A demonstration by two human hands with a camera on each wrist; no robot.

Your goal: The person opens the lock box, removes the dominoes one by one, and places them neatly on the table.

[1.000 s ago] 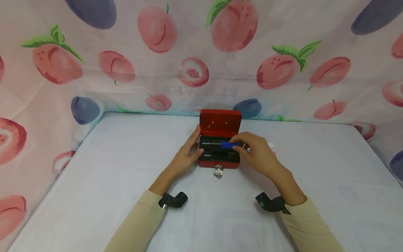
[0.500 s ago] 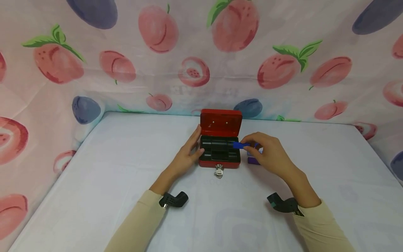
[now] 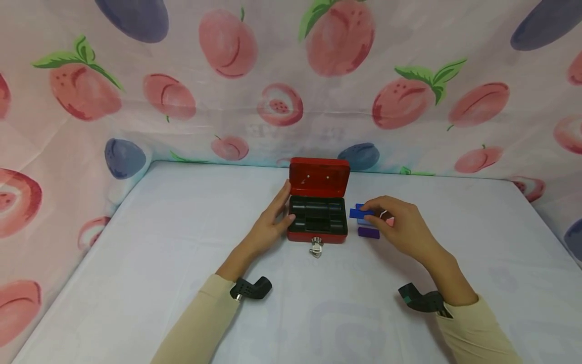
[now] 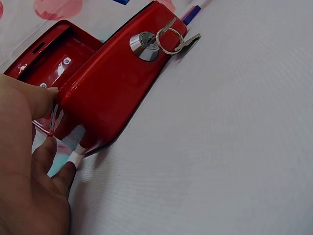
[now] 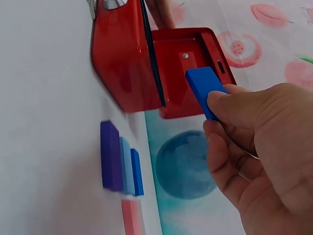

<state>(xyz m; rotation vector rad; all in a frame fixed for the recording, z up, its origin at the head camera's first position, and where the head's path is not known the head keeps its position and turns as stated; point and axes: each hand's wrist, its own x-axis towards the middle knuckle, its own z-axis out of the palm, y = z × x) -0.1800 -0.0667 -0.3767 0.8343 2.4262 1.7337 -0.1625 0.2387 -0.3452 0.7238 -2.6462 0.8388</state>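
A small red cash box (image 3: 317,236) stands with its lid (image 3: 319,177) up, its black tray (image 3: 318,207) showing. My left hand (image 3: 265,225) rests against the box's left side, fingers extended and thumb touching the rim. To the right of the box, my right hand (image 3: 404,222) pinches a blue rectangular block (image 5: 203,85) between thumb and fingers, held above the table. Below it lie a purple block (image 5: 112,156), a light blue block (image 5: 127,164) and another blue block (image 5: 137,171). A pink block (image 5: 130,215) is partly cut off in the right wrist view.
Keys on a ring (image 4: 171,41) hang from the lock (image 4: 144,46) on the box front. A white cloth (image 3: 182,303) covers the table. Behind it hangs a fruit-print curtain (image 3: 318,101).
My right hand has moved right with the blue block, from over the tray to beside the box. The purple block has come into view. My left hand and the box have stayed put.
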